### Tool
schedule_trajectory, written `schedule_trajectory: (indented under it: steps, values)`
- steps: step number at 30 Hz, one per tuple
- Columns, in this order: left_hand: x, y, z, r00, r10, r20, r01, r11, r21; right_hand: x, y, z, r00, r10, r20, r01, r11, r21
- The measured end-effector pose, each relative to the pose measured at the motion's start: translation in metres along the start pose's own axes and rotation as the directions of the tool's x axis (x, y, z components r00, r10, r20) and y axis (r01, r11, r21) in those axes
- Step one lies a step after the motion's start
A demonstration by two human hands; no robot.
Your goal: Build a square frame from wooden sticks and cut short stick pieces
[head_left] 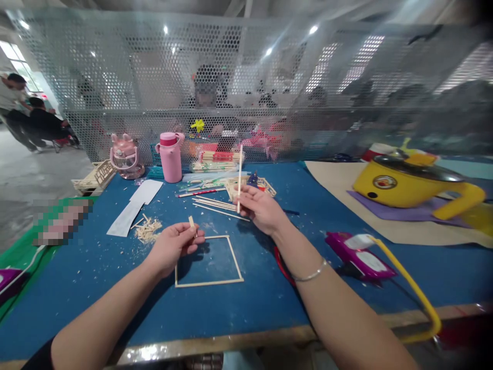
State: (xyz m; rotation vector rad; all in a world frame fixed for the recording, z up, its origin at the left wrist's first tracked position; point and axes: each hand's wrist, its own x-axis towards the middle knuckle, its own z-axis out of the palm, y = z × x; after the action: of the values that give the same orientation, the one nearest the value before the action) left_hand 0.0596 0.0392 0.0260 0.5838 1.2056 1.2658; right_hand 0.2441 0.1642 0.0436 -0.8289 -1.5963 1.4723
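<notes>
My left hand (177, 244) is closed, pinching a short wooden stick (191, 222) between thumb and fingers. It hovers over the upper left part of a square frame of thin sticks (210, 283) lying on the blue table. My right hand (259, 208) is closed round a long wooden stick (240, 172), held upright near its lower end. Beneath and left of that hand lie several loose long sticks (215, 203). A pile of short stick pieces (148, 229) sits left of my left hand.
White paper strips (134, 208) lie at left. Behind stand a pink flask (170, 159) and a clear pink bottle (126, 156), before a perforated metal screen (154, 77). At right are a yellow electric pot (400, 182) and a purple power strip (362, 257) with a yellow cable.
</notes>
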Motion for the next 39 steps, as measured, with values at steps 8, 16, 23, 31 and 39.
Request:
schedule_trajectory:
  steps: [8, 16, 23, 31, 39]
  values:
    - [-0.003, -0.003, 0.001, 0.995, -0.068, 0.071, 0.063, 0.995, 0.072, -0.021, 0.015, 0.056, 0.939, 0.151, 0.309, -0.179, 0.982, 0.065]
    - [-0.005, -0.002, 0.000, 0.988, -0.101, 0.113, 0.089, 0.990, 0.110, -0.023, 0.020, 0.064, 0.935, 0.163, 0.314, -0.213, 0.968, 0.132]
    - [-0.007, -0.001, 0.003, 0.987, -0.130, 0.092, 0.120, 0.986, 0.113, -0.022, 0.025, 0.062, 0.951, 0.154, 0.270, -0.185, 0.978, 0.093]
    - [-0.008, 0.000, 0.004, 0.989, -0.126, 0.074, 0.114, 0.981, 0.155, -0.021, 0.026, 0.062, 0.952, 0.140, 0.272, -0.170, 0.981, 0.090]
    - [-0.008, -0.001, 0.004, 0.992, -0.090, 0.086, 0.072, 0.977, 0.199, -0.021, 0.023, 0.060, 0.943, 0.153, 0.296, -0.162, 0.987, 0.008]
